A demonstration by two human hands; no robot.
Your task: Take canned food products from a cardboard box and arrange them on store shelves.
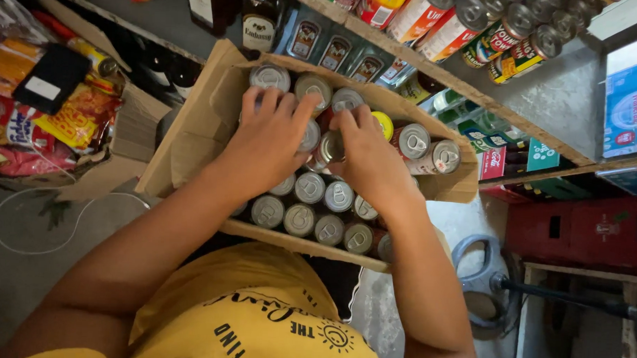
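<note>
An open cardboard box (193,136) stands in front of me, packed with several upright drink cans (310,188) with silver tops. My left hand (267,138) lies flat over the cans in the box's middle, fingers spread toward the far row. My right hand (365,156) is beside it, fingers curled around a tilted can (328,148) that sits above the others. Two cans (425,149) lie tilted at the box's right end, next to a yellow-topped can (383,123).
A metal shelf (561,96) above the box carries lying cans (472,25); bottles (260,22) stand behind the box. Snack packets (73,121) and a black device (50,78) lie in a carton at left. A red crate (578,230) and a fan base (481,276) are at right.
</note>
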